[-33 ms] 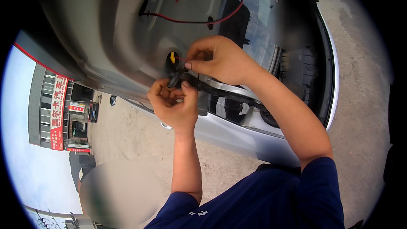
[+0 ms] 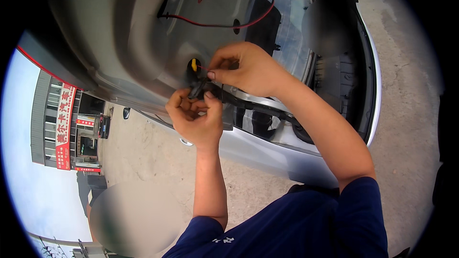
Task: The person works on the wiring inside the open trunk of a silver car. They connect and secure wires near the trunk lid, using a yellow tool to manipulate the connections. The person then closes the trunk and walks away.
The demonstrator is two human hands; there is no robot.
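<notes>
My left hand [image 2: 193, 119] has its fingers closed on a black rubber piece [image 2: 196, 89] at the end of a corrugated black sleeve [image 2: 253, 105]. Just above it, my right hand [image 2: 248, 69] pinches near a thin red wire [image 2: 202, 67], which runs from a yellow connector [image 2: 194, 64] in a hole of the raised grey car panel [image 2: 148, 52]. The right fingertips partly hide what they grip. Higher on the panel, a loop of red and black cable [image 2: 224, 22] hangs out of an opening.
A silver car body [image 2: 287, 157] with an open trunk [image 2: 337, 91] lies below and right. Concrete ground [image 2: 401, 138] surrounds it. At the left stand a building with a red sign [image 2: 64, 124] and a dark parked car [image 2: 103, 125]. A blurred patch covers the lower left.
</notes>
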